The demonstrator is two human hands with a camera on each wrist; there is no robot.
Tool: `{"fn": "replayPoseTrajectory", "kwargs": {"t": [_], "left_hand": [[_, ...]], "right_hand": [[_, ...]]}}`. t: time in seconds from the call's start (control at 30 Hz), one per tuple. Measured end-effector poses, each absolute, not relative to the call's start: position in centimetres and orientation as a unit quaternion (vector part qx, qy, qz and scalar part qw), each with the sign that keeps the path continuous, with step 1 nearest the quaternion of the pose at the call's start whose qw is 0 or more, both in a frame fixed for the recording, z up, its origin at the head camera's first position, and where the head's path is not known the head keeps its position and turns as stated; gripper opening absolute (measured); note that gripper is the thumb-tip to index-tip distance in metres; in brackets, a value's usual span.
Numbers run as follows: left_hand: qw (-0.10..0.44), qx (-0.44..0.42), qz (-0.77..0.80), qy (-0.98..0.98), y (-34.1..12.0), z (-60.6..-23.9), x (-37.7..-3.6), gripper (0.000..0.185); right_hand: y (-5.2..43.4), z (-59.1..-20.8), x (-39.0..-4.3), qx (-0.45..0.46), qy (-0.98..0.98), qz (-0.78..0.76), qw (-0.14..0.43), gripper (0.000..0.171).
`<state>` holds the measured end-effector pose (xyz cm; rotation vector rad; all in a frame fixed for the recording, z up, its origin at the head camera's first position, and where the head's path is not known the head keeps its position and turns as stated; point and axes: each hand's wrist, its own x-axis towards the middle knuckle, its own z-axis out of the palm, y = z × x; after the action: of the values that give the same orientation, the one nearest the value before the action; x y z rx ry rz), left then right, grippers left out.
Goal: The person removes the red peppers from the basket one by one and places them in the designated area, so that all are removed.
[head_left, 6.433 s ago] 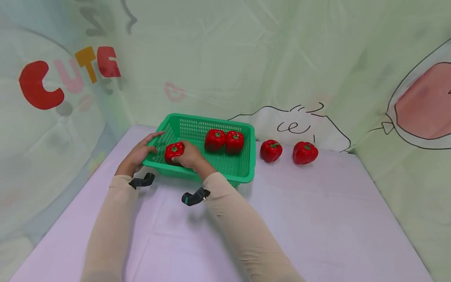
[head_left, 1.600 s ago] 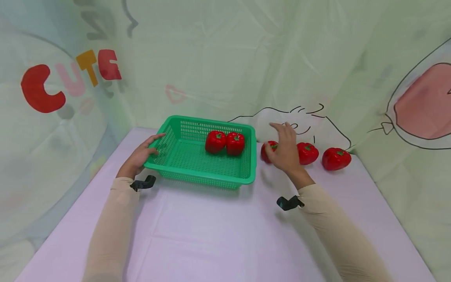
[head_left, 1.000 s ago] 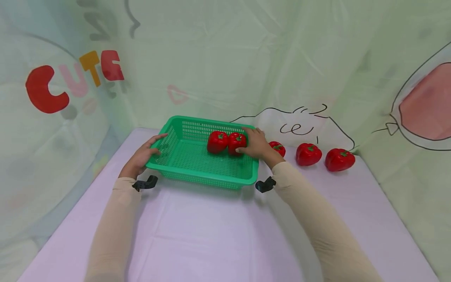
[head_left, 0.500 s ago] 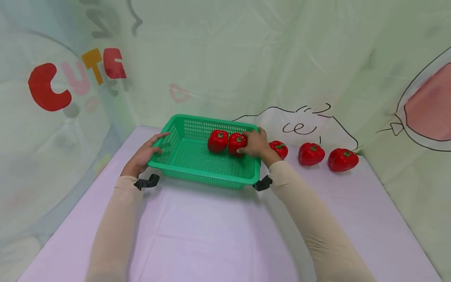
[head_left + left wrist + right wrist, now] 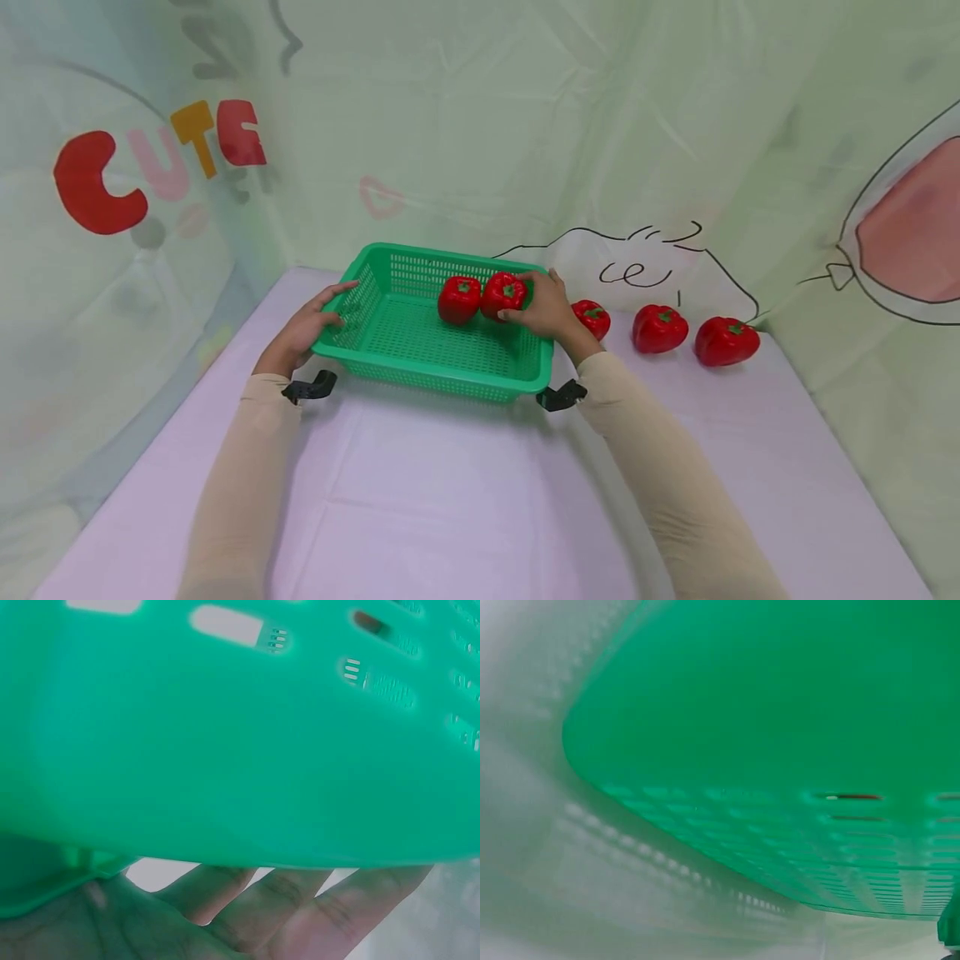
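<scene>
In the head view a green plastic basket (image 5: 420,379) stands on the table with two red bell peppers in its right half. My left hand (image 5: 302,329) grips the basket's left rim; the left wrist view shows its fingers (image 5: 341,919) at the green rim. Over the right rim reaches my right hand (image 5: 549,310), fingers and thumb around the right-hand bell pepper (image 5: 501,293). That pepper sits slightly higher than the other bell pepper (image 5: 459,302), close beside it. In the right wrist view the basket wall (image 5: 780,712) fills most of the picture and the hand is hidden.
Right of the basket three more bell peppers lie in a row: one (image 5: 592,315) partly behind the right wrist, a middle pepper (image 5: 660,328) and a far-right pepper (image 5: 726,342). A printed cloth wall (image 5: 480,150) rises behind the lilac table (image 5: 435,483).
A pepper that my right hand held in the basket's left part now lies at the row's far right. The right hand has returned, gripped another pepper and raised it slightly. The left hand stays.
</scene>
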<state>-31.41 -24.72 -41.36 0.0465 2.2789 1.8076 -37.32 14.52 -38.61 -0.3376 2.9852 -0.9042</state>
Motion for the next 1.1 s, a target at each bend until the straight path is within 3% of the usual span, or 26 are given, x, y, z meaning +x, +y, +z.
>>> {"fn": "replayPoseTrajectory", "kwargs": {"t": [0.37, 1.1], "left_hand": [[0.117, 0.018, 0.617, 0.778, -24.4, -41.2, -31.4, 0.076], [0.121, 0.015, 0.616, 0.779, -24.7, -41.0, -31.0, 0.075]], "right_hand": [[16.0, -38.2, -35.4, -0.098, 0.899, -0.422, -0.063, 0.084], [21.8, -37.5, -28.2, -0.033, 0.775, -0.61, -0.163, 0.074]]}}
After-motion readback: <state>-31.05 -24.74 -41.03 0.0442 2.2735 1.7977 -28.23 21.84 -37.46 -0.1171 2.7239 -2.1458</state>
